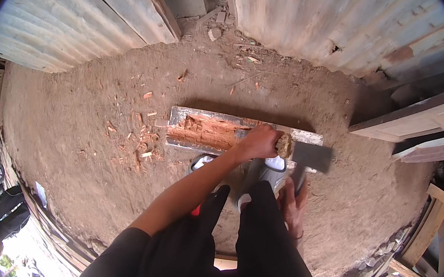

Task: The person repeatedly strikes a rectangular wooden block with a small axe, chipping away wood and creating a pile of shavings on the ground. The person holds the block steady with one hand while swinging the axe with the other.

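Observation:
A long wooden plank [209, 131] with worn, flaking white and grey edges lies across the ground in front of my feet. Its reddish-brown wood is carved into a long hollow. My left hand [260, 141] is closed around a chisel [284, 145], whose rough handle end sticks out to the right. The metal of the chisel shows left of the fist, lying over the hollow. Gripped by the handle in my right hand [293, 205] is a hatchet [313, 157]. Its broad grey head is just right of the chisel's end; whether they touch, I cannot tell.
Reddish wood chips [143, 148] are scattered on the dirt floor [89, 177] left of the plank. Corrugated metal sheets [335, 25] stand at the back. A wooden panel [419, 115] leans at the right. My shoe [273, 176] is close against the plank's near edge.

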The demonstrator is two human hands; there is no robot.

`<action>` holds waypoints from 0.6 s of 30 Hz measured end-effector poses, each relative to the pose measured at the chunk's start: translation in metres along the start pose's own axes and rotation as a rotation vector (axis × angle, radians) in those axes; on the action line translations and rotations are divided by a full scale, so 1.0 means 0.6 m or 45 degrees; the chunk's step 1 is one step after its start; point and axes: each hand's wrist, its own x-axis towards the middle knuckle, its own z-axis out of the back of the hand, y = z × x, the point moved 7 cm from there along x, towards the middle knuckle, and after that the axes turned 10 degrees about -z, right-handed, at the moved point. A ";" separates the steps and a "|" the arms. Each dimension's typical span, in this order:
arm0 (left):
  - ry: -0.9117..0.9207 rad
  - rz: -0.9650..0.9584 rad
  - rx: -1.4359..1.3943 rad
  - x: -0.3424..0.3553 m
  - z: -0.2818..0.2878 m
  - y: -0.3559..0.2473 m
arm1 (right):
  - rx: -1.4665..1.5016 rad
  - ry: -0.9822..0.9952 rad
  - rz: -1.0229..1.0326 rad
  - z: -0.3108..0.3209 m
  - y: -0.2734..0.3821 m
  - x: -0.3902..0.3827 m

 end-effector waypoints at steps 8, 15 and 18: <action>0.042 -0.126 0.036 0.002 -0.046 -0.022 | 0.155 -0.280 0.161 0.017 0.061 -0.032; 0.044 -0.090 0.139 -0.018 -0.028 0.009 | -0.101 0.038 -0.095 0.012 0.020 -0.020; -0.018 -0.108 0.140 -0.016 -0.029 0.003 | 0.039 -0.126 -0.039 0.026 0.024 -0.027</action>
